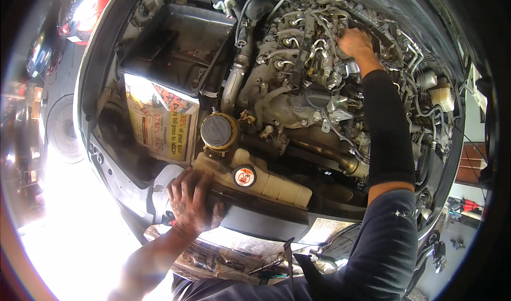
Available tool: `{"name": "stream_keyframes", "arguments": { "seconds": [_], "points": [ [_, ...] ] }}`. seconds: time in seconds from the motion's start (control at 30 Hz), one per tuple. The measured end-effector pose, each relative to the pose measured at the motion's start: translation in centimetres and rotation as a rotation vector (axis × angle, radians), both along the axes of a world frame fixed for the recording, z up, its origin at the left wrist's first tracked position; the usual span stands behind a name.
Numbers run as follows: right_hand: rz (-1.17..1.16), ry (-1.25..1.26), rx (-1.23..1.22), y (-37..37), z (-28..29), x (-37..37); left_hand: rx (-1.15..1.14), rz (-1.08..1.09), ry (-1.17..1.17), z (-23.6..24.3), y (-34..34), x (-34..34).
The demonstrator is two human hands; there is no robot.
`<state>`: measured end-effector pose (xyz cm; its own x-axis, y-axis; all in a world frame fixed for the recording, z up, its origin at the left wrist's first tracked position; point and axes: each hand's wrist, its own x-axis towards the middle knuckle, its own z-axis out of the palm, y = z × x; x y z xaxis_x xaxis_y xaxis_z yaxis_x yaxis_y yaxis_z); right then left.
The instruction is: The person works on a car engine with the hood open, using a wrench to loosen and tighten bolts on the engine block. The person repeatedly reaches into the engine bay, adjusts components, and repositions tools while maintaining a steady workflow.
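My right arm, in a black sleeve, reaches across an open engine bay. My right hand (pixel 355 43) is down among the pipes and fittings on the far right part of the engine (pixel 287 88). Its fingers are bent, and their tips and whatever they hold are hidden. Nearer me, my left hand (pixel 192 200), darkened with grime, is hooked over the front panel (pixel 266 219), fingers curled on its top and thumb on the near side. Just beyond it sits a cream plastic tank (pixel 277 184) with a round labelled cap (pixel 244 176). A black cap (pixel 318 94) is on the engine.
A black open tray (pixel 181 46) lies at the far left, newspaper (pixel 159 120) in front of it. A large round grey cap (pixel 218 132) stands beside the tank. More newspaper (pixel 213 258) with metal tools lies before me. A fan (pixel 64 128) stands left of the car.
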<state>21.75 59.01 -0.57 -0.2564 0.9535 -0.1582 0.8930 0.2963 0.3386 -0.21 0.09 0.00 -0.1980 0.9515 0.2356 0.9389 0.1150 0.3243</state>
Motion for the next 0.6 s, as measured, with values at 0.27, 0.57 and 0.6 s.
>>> {"name": "stream_keyframes", "arguments": {
  "seconds": [0.27,0.57,0.6],
  "points": [
    [-0.023,0.075,-0.037,0.07,-0.20,0.18,-0.009,0.000,0.008,0.09,0.14,0.10],
    [-0.072,0.129,-0.015,-0.21,-0.30,-0.07,-0.007,-0.001,-0.002,0.48,0.30,0.18],
    [-0.074,0.131,-0.010,-0.21,-0.35,-0.07,-0.006,-0.001,0.002,0.52,0.34,0.20]
  ]
}}
